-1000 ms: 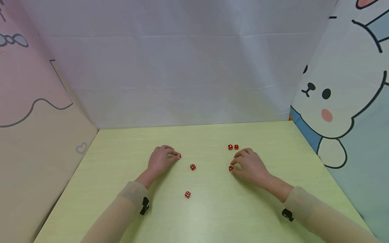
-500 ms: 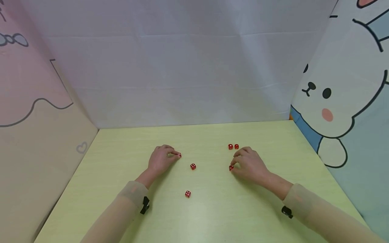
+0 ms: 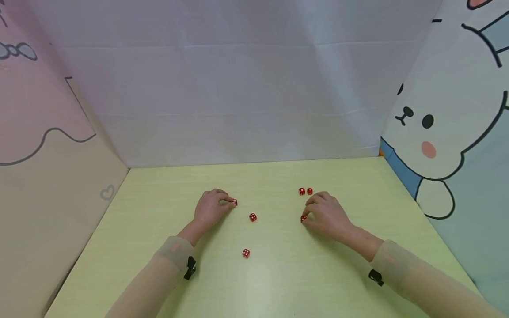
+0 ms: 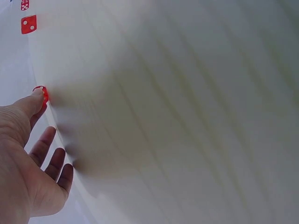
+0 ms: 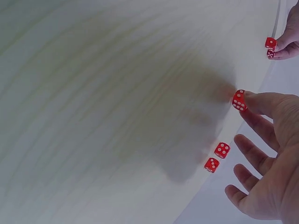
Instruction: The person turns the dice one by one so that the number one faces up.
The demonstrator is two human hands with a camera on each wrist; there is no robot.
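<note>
My left hand (image 3: 210, 208) pinches a red die with white dots (image 3: 234, 202) between thumb and index finger, low over the table. In the left wrist view the thumb covers part of that die (image 4: 45, 95), while the other fingers are spread apart. Right of centre, my right hand (image 3: 327, 215) has another red die (image 3: 303, 219) between its thumb and index fingertip; its dotted faces show in the right wrist view (image 5: 239, 100). Just beyond these fingers, two red dice sit side by side, a left one (image 3: 301, 191) and a right one (image 3: 309, 191).
Between the hands lies a single red die (image 3: 252, 217), and another die (image 3: 246, 253) is closer to the front. The pale yellow table (image 3: 167, 185) meets a white backdrop (image 3: 238, 97) behind. Printed panels flank it, with a cartoon bunny (image 3: 449, 132) on the right one.
The die at my right fingertips has shifted very slightly to the right. My left hand keeps its pinch in the same place, and the loose dice stay put.
</note>
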